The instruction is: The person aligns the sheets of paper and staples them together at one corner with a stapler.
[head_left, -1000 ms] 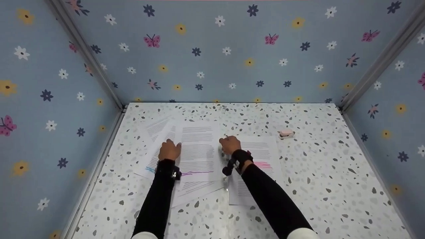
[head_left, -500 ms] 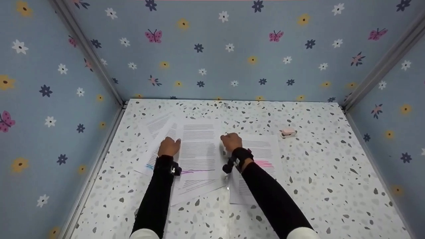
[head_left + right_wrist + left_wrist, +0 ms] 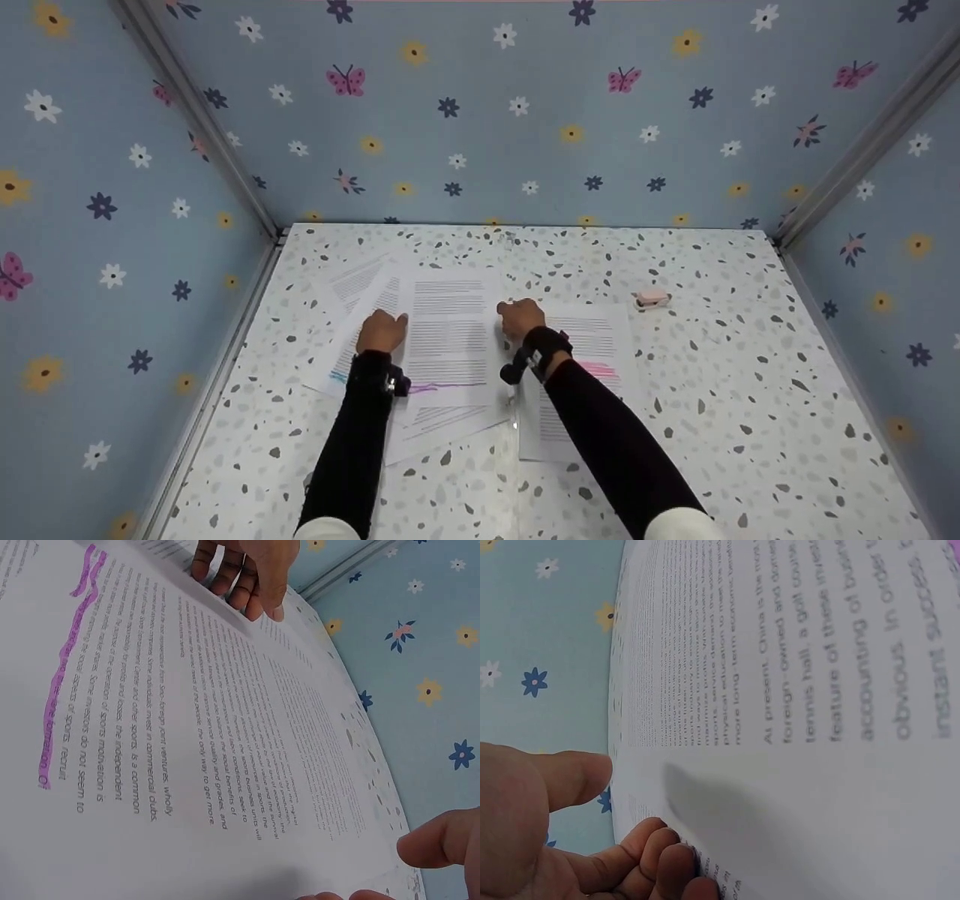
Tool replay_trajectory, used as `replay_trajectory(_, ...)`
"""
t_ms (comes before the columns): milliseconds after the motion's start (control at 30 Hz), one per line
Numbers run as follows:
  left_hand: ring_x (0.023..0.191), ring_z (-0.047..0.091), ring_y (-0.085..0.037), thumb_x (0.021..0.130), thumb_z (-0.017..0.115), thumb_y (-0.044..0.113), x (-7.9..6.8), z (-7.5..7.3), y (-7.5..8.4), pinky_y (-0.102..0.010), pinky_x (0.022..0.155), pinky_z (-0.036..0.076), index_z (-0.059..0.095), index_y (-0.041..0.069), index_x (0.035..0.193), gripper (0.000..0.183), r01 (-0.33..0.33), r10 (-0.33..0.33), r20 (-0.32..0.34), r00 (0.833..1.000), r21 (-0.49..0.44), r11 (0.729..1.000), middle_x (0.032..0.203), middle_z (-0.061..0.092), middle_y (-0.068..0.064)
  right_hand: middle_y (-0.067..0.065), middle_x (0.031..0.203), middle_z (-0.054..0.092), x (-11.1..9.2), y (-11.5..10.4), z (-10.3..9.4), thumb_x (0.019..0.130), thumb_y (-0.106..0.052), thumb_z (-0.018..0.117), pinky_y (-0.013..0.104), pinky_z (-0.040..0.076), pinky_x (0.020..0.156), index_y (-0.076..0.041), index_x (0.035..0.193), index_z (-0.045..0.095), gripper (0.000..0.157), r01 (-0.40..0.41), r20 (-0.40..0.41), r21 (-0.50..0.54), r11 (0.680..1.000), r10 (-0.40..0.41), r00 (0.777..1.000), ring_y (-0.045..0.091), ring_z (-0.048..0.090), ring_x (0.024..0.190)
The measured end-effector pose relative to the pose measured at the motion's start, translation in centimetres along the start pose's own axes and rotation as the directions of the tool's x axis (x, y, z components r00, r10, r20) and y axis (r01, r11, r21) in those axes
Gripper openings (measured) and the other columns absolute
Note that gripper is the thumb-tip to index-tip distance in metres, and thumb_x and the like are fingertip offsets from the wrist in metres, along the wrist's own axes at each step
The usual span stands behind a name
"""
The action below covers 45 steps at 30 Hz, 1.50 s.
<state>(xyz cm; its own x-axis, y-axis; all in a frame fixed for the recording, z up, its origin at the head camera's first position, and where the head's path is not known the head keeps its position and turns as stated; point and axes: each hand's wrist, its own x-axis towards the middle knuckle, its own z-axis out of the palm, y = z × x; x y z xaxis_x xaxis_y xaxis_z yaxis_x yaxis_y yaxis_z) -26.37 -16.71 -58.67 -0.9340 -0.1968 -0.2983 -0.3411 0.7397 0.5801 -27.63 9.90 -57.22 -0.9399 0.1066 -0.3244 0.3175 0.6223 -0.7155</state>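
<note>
In the head view, a printed sheet (image 3: 448,349) with a purple marker line lies between the two hands. My left hand (image 3: 382,331) rests at its left edge. Up close in the left wrist view, the fingers (image 3: 676,866) bend loosely against the paper and the thumb (image 3: 581,776) stands off it. At the sheet's right side is my right hand (image 3: 521,321). Its thumb (image 3: 439,844) stays apart from the fingertips (image 3: 349,895), which are mostly cut off by the right wrist view's lower edge. Neither hand visibly pinches the sheet.
More printed sheets fan out under and left of the middle one, one with blue marking (image 3: 338,376). Another sheet (image 3: 581,330) with pink highlighting lies partly beneath the right forearm. A small pink stapler (image 3: 651,300) sits farther right on the speckled table (image 3: 750,390). Flower-patterned walls enclose the table.
The head view has tilted slightly, shifting everything a little. Both hands stay practically where they were at the sheet's two sides.
</note>
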Motion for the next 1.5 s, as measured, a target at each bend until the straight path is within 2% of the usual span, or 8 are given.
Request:
replay_trajectory(133,0.104,0.064,-0.040,0.104,0.049,0.033,0.1,-0.1,-0.2,-0.052,0.087,0.050,0.060,-0.012,0.120,0.050,0.003,-0.003,-0.006,1.000,-0.007,1.000,0.117,0.065,-0.029,-0.002,0.059,0.052,0.7,0.1,0.5,0.094,-0.026,0.059,0.027,0.038,0.054,-0.010,0.069,0.060,0.030,-0.098,0.037,0.148,0.984,0.094,0.995,0.015,0.048,0.055)
replay_trajectory(300,0.105,0.063,-0.040,0.104,0.050,0.033,0.5,0.1,-0.4,-0.051,0.089,0.049,0.060,-0.012,0.120,0.050,0.006,-0.006,-0.017,1.000,-0.032,0.999,0.117,0.065,-0.029,-0.003,0.055,0.052,0.8,-0.2,0.3,0.095,-0.026,0.057,0.027,0.039,0.058,-0.013,0.062,0.056,0.035,-0.067,0.017,0.131,0.989,0.066,0.998,0.014,0.050,0.054)
replay_trajectory(500,0.102,0.064,-0.039,0.102,0.051,0.032,0.6,0.4,-0.7,-0.051,0.089,0.049,0.064,-0.010,0.117,0.046,-0.005,0.004,-0.021,1.000,-0.078,0.997,0.115,0.066,-0.027,-0.003,0.063,0.054,0.6,-0.9,-0.4,0.097,-0.027,0.053,0.029,0.044,0.069,0.000,0.092,0.071,0.032,0.024,-0.022,0.105,0.994,-0.022,1.000,0.017,0.053,0.066)
replay_trajectory(667,0.102,0.064,-0.040,0.102,0.053,0.032,0.7,0.6,-0.7,-0.052,0.089,0.049,0.066,-0.009,0.115,0.045,-0.020,0.017,-0.036,0.999,-0.089,0.996,0.114,0.067,-0.026,-0.001,0.061,0.053,1.3,-1.1,-0.3,0.099,-0.026,0.051,0.028,0.041,0.064,0.001,0.113,0.072,0.036,-0.040,0.039,0.159,0.986,0.034,0.999,0.015,0.050,0.059)
replay_trajectory(933,0.104,0.063,-0.039,0.101,0.053,0.033,0.6,0.3,-0.8,-0.050,0.091,0.048,0.064,-0.009,0.117,0.046,-0.012,0.008,-0.040,0.999,-0.108,0.994,0.116,0.066,-0.026,-0.002,0.049,0.043,3.1,-1.1,0.4,0.097,-0.022,0.053,0.026,0.030,0.047,-0.012,0.053,0.049,0.045,-0.156,0.039,0.202,0.967,0.152,0.988,0.014,0.041,0.045)
replay_trajectory(1200,0.108,0.062,-0.041,0.102,0.051,0.031,0.4,0.1,-1.1,-0.050,0.095,0.047,0.064,-0.011,0.119,0.047,-0.034,0.033,-0.014,0.999,-0.108,0.994,0.120,0.063,-0.027,0.000,0.052,0.048,2.7,-0.7,0.8,0.092,-0.019,0.058,0.025,0.035,0.046,-0.010,0.055,0.052,0.039,-0.168,0.027,0.375,0.912,0.170,0.985,0.013,0.044,0.044)
replay_trajectory(1367,0.109,0.061,-0.042,0.101,0.052,0.028,0.5,0.0,-1.2,-0.050,0.096,0.046,0.063,-0.012,0.119,0.045,-0.052,0.052,0.002,0.999,-0.132,0.990,0.120,0.063,-0.028,-0.001,0.048,0.044,2.3,-0.8,0.8,0.093,-0.018,0.058,0.025,0.032,0.043,-0.010,0.055,0.049,0.041,-0.151,0.057,0.322,0.935,0.140,0.988,0.013,0.040,0.042)
replay_trajectory(1500,0.104,0.060,-0.040,0.101,0.053,0.025,0.5,0.0,-1.1,-0.048,0.094,0.047,0.063,-0.011,0.116,0.041,-0.066,0.067,0.005,0.998,-0.154,0.986,0.115,0.063,-0.027,0.007,0.057,0.054,2.4,-0.9,1.1,0.095,-0.020,0.060,0.029,0.042,0.047,0.000,0.074,0.064,0.029,-0.154,0.084,0.212,0.965,0.139,0.987,0.019,0.049,0.045)
